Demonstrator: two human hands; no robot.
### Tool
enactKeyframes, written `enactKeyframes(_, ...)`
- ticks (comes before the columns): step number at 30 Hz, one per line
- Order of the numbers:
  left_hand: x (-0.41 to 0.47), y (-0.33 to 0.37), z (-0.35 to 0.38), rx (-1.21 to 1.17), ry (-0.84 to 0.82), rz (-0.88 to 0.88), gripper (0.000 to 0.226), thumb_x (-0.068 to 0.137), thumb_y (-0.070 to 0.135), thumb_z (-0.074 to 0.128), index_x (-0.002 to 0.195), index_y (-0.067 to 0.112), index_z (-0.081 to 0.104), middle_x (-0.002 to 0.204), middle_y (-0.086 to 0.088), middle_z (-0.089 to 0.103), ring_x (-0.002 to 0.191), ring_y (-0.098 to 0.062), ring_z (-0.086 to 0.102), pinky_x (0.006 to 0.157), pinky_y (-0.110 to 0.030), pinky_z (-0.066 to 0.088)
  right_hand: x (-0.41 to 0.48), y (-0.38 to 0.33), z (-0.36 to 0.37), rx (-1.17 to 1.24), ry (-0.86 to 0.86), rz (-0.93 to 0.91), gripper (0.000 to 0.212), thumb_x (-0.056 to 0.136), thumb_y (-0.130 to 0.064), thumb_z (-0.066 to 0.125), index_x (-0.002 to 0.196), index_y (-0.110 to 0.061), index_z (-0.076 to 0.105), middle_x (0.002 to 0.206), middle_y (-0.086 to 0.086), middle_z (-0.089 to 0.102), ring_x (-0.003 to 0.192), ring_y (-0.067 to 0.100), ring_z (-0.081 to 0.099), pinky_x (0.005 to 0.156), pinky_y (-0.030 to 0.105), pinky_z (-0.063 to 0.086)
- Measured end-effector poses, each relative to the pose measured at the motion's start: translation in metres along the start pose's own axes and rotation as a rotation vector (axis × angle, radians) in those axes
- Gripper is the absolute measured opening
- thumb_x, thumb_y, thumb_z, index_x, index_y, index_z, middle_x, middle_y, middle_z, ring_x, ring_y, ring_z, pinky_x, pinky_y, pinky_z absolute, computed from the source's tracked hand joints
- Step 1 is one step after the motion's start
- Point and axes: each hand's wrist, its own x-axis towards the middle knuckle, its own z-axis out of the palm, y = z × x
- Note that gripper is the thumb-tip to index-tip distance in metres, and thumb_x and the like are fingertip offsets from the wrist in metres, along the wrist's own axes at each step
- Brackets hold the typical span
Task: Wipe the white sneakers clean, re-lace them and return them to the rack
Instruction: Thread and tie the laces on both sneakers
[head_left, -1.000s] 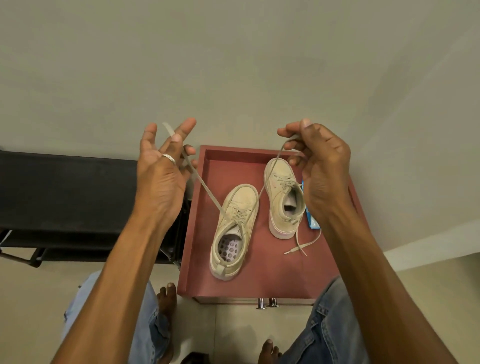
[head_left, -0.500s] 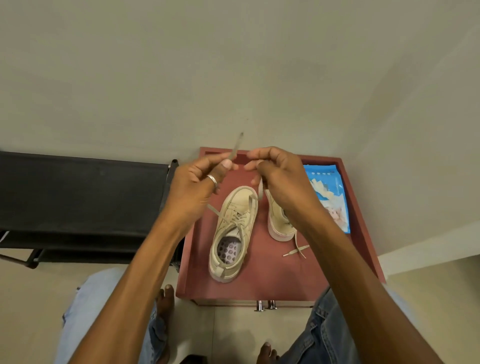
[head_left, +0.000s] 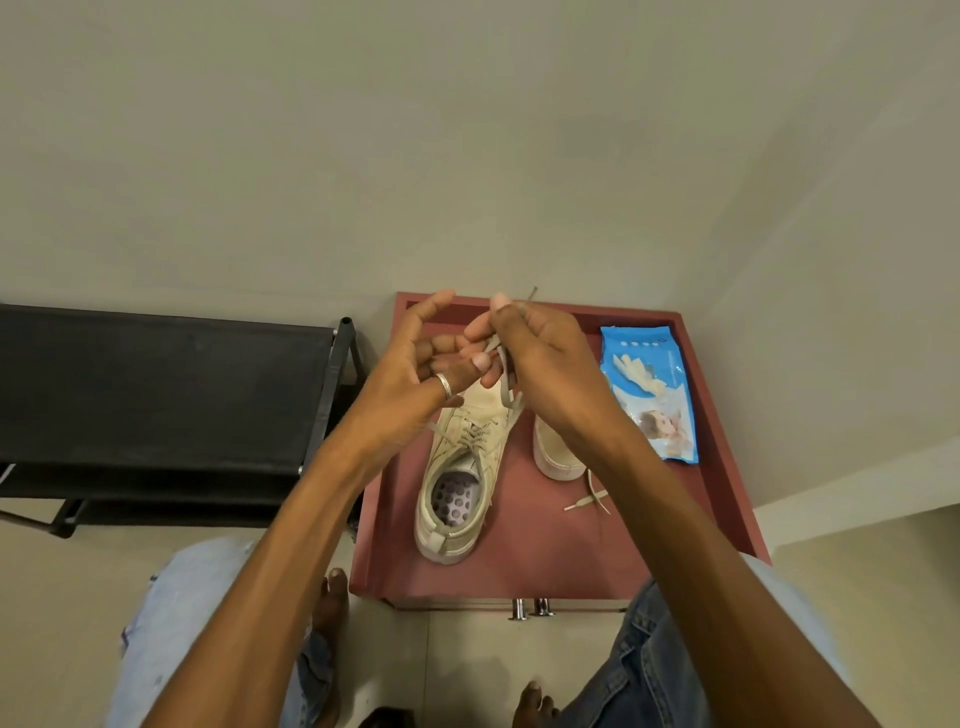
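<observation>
Seen from above, a person's two hands meet over a shallow red rectangular tray (head_left: 545, 566). The right hand (head_left: 550, 374) pinches a flat beige shoelace (head_left: 506, 387) between thumb and forefinger, the lace tip poking out toward 1 o'clock. The left hand (head_left: 410, 374) (a silver ring (head_left: 444, 385) on one finger) touches the same lace with its fingers loosely spread; whether it grips cannot be told. The lace runs down to a cream-white leather sneaker (head_left: 462, 483) at the tray's centre, toe toward 12 o'clock. A second cream-white sneaker (head_left: 553, 457) stands at its 3 o'clock, mostly hidden by the right wrist, its loose lace ends (head_left: 589, 499) on the tray. A blue wet-wipes packet (head_left: 649, 395) lies at the tray's 2 o'clock. A black fabric shoe rack (head_left: 156, 384) stands at 9 o'clock.
</observation>
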Motion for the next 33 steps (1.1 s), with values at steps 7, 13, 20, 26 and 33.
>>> enactKeyframes(7,0.000,-0.005,-0.004,-0.093,-0.269,-0.028,0.042,0.096,0.014,0.067,0.135,0.028,0.061,0.121,-0.029,0.059,0.113,-0.043,0.060,0.101,-0.041,0.054,-0.005,-0.002,0.002,0.018,-0.218,-0.013,0.046,0.104,-0.038,0.040,0.091,-0.007,0.071,0.083,0.008,0.073,0.074,0.022,0.070,0.064,0.028,0.054)
enactKeyframes(13,0.001,-0.002,-0.004,-0.055,-0.036,0.044,0.050,0.083,0.013,0.079,0.127,0.034,0.067,0.105,0.002,0.074,0.091,-0.013,0.065,0.080,-0.031,0.061,0.001,0.002,-0.004,-0.127,0.005,-0.100,0.044,0.103,-0.047,0.034,0.101,-0.019,0.068,0.079,0.009,0.072,0.062,0.022,0.068,0.063,0.034,0.057)
enactKeyframes(20,0.001,-0.009,0.009,0.288,0.213,0.274,0.040,0.084,0.019,0.082,0.123,0.026,0.073,0.095,0.025,0.070,0.073,0.001,0.059,0.070,-0.011,0.049,0.007,0.008,-0.013,-0.171,0.278,-0.016,0.048,0.099,-0.058,0.034,0.088,-0.030,0.071,0.072,-0.007,0.070,0.071,0.006,0.067,0.073,0.035,0.056)
enactKeyframes(26,-0.001,-0.026,0.014,0.851,0.353,0.904,0.040,0.096,0.020,0.073,0.135,0.016,0.065,0.130,-0.002,0.069,0.104,-0.017,0.071,0.083,-0.033,0.060,0.004,0.002,-0.014,-0.097,0.256,0.057,0.053,0.101,-0.054,0.033,0.088,-0.022,0.073,0.072,-0.007,0.071,0.065,0.000,0.068,0.057,0.010,0.048)
enactKeyframes(33,-0.002,-0.032,0.010,1.265,0.328,1.110,0.024,0.099,0.012,0.068,0.122,0.016,0.074,0.107,0.001,0.075,0.064,-0.015,0.060,0.050,-0.031,0.053,0.003,0.002,-0.018,-0.077,0.254,0.170,0.064,0.099,-0.061,0.028,0.086,-0.018,0.074,0.062,-0.011,0.066,0.048,-0.003,0.058,0.054,0.015,0.042)
